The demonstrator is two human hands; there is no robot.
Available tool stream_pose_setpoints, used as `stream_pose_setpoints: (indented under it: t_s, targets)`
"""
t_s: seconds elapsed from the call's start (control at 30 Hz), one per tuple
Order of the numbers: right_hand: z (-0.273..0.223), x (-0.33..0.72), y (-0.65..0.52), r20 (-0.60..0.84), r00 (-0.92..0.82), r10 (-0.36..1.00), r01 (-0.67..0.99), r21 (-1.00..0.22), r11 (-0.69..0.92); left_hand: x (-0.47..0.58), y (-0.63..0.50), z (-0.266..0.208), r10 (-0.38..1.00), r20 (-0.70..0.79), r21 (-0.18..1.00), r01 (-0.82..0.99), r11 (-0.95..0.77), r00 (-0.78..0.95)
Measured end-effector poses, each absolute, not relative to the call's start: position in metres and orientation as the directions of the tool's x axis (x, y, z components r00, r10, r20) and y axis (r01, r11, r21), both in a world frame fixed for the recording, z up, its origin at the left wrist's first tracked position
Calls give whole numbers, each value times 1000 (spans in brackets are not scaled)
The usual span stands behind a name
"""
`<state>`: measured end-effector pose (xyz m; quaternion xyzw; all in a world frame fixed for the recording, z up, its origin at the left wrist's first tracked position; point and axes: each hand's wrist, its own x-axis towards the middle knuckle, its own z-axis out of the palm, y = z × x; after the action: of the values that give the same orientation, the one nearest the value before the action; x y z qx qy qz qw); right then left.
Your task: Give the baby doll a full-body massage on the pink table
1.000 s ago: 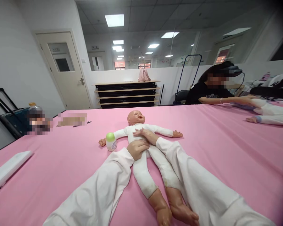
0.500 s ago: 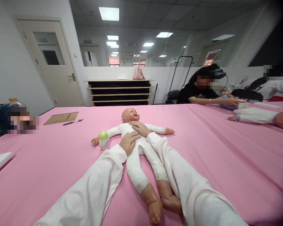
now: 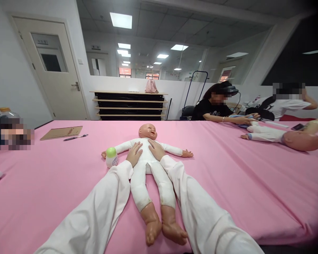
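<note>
A baby doll point(image 3: 147, 167) with a white cloth body lies on its back, its head at the far end and its bare feet towards me. My left hand point(image 3: 134, 154) rests on the left side of its chest, fingers stretched out. On the other side of the chest lies my right hand point(image 3: 156, 150), also flat with the fingers extended. Neither hand grips anything. Close to my left wrist stands a small bottle point(image 3: 111, 158) with a green cap, beside the doll's arm.
The pink tablecloth point(image 3: 214, 183) covers the table. A brown notebook point(image 3: 61, 132) and a pen point(image 3: 75, 137) lie at the far left. To the right, a person point(image 3: 217, 106) in black handles a second doll point(image 3: 278, 135). Another person point(image 3: 286, 106) in white sits behind.
My hands have moved apart, from the middle of the doll's chest out to its two sides. The camera view has shifted slightly, and the doll's legs lie straighter in it.
</note>
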<state>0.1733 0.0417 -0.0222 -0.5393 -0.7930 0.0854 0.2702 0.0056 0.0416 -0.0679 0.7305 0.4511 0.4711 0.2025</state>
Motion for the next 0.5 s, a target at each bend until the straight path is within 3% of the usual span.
stream_pose_setpoints:
  t_s: [0.27, 0.37, 0.5]
  targets:
    - [-34, 184, 59, 336, -395, 855, 738, -438, 513, 9, 50, -49, 705, 698, 591, 454, -667, 127]
    - [-39, 186, 63, 427, -381, 820, 735, -398, 548, 12, 60, -55, 736, 665, 591, 513, -622, 126]
    - [-41, 186, 68, 484, -270, 833, 812, -350, 467, 11, 62, -60, 836, 535, 629, 604, -489, 119]
